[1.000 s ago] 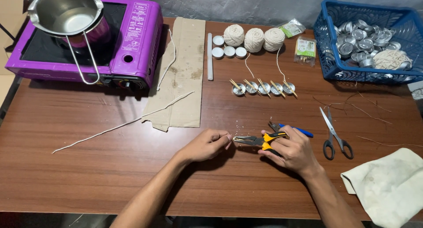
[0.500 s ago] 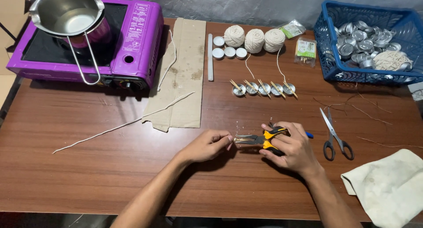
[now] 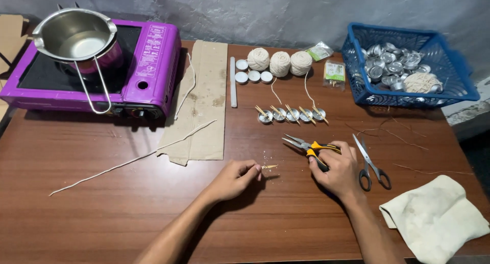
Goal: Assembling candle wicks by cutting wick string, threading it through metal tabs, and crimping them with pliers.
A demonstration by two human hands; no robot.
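My right hand (image 3: 337,169) grips yellow-and-black needle-nose pliers (image 3: 305,146), whose open jaws point up and left, away from my left hand. My left hand (image 3: 232,180) rests on the brown table (image 3: 102,213) and pinches a small thin piece (image 3: 269,167) that sticks out to the right of its fingertips. Tiny pale crumbs lie on the wood just above that piece. A row of small metal cups with wooden sticks (image 3: 292,114) stands beyond the pliers.
Scissors (image 3: 370,164) lie right of my right hand, a cream cloth (image 3: 434,218) at bottom right. A blue basket (image 3: 408,65) of metal cups sits far right. Three string balls (image 3: 279,62), cardboard (image 3: 201,105), a long wick (image 3: 127,159) and a purple stove (image 3: 97,65) with a steel pot (image 3: 74,34) lie beyond.
My right hand has pulled the pliers away from my left hand's fingertips and turned the jaws up and left, open. The left hand stays put, still pinching the small piece. The view shifted.
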